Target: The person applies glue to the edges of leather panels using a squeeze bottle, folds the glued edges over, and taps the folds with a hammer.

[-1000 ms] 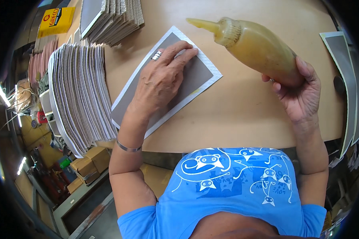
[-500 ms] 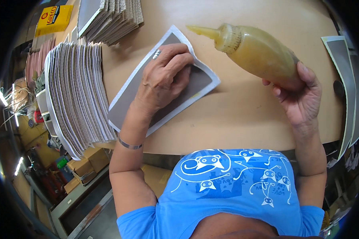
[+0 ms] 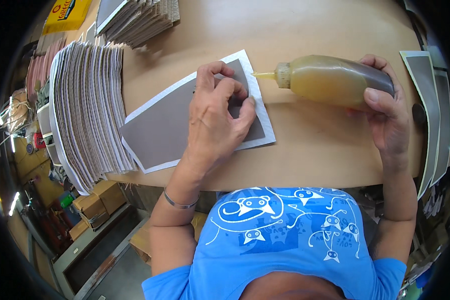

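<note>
A flat grey panel with a white border (image 3: 157,132) lies slanted on the tan tabletop. My left hand (image 3: 217,112) is on its right part, fingers bent, with thumb and forefinger drawn together by the white border; the hand partly hides their grip. In my right hand (image 3: 387,110) is a squeeze bottle (image 3: 330,82) of yellowish-brown liquid, its lower end gripped between thumb and fingers. The bottle lies nearly level above the table. Its narrow nozzle points left, with the tip close to the panel's right border.
A long row of stacked panels (image 3: 87,115) stands left of the work. Another stack (image 3: 140,22) is at the back left, near a yellow box (image 3: 67,16). Loose panels (image 3: 425,100) hang over the right table edge. Cardboard boxes (image 3: 105,195) sit below on the left.
The panel has turned flatter and its raised right edge has come down. My left hand has shifted right and lower. The bottle has levelled, bringing its nozzle down to the panel's border.
</note>
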Tool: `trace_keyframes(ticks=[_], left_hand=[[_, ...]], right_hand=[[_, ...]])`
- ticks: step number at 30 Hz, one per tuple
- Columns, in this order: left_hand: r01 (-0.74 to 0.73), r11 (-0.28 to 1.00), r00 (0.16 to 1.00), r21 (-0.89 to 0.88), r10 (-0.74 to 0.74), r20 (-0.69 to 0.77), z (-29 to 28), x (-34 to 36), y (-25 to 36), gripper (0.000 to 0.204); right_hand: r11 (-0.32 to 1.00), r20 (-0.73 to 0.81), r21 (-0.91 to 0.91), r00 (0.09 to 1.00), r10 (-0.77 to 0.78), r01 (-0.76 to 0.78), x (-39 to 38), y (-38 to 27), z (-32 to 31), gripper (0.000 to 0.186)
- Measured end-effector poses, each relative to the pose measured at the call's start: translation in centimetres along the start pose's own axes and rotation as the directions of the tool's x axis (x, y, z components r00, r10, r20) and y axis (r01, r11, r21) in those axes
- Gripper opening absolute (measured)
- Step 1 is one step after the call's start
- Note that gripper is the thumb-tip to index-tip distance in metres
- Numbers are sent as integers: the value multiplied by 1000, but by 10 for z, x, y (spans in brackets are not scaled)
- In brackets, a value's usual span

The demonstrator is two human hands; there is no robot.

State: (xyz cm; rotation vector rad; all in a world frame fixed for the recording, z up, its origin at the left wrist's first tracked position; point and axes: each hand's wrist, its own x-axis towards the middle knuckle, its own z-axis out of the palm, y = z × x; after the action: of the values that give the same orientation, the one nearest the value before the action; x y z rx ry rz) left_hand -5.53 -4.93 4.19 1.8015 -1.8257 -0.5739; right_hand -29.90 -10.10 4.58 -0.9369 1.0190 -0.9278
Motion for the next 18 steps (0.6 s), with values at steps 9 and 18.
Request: trace_keyframes(ticks=[9,18], left_hand=[[-47,996,997,-69,43,-64,3,-3,-8,5],[126,938,991,-324,-134,-1,-3,-6,-10,3]], right_hand=[[952,38,-297,997,-68,76,6,2,5,50],[943,45,-331,999,-7,21,6,-5,15,49]])
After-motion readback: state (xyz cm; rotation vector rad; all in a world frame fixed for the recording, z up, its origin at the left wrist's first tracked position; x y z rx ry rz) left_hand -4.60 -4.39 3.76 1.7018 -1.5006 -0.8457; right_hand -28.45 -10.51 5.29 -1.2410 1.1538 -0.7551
